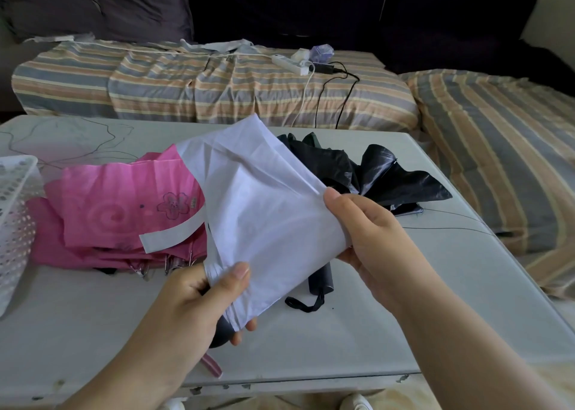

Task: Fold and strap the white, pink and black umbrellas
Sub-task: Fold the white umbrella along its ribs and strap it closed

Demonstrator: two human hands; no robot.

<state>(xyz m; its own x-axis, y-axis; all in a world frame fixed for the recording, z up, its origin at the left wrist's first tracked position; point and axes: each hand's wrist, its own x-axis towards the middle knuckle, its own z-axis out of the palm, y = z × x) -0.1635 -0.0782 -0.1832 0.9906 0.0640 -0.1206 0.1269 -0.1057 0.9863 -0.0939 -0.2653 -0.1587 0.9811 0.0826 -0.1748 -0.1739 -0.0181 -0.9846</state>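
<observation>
I hold the white umbrella point(264, 210) above the table, its loose canopy fanned up and away from me. My left hand point(199, 300) grips its lower end near the dark handle, thumb pressed on the cloth. My right hand point(364, 229) pinches a fold of the canopy on the right side. The white strap point(171, 234) hangs out to the left. Behind it on the left lies the pink umbrella point(124, 210), unfolded and flat. The black umbrella point(382, 173) lies at the back right, canopy loose, its handle point(322, 280) and wrist loop pointing toward me.
A grey table point(404, 316) carries everything. A white perforated basket point(15, 210) stands at its left edge. Thin wires trail over the table's far left and right. Behind is a sofa with a striped cover point(217, 89), a power strip point(289, 64) and cables.
</observation>
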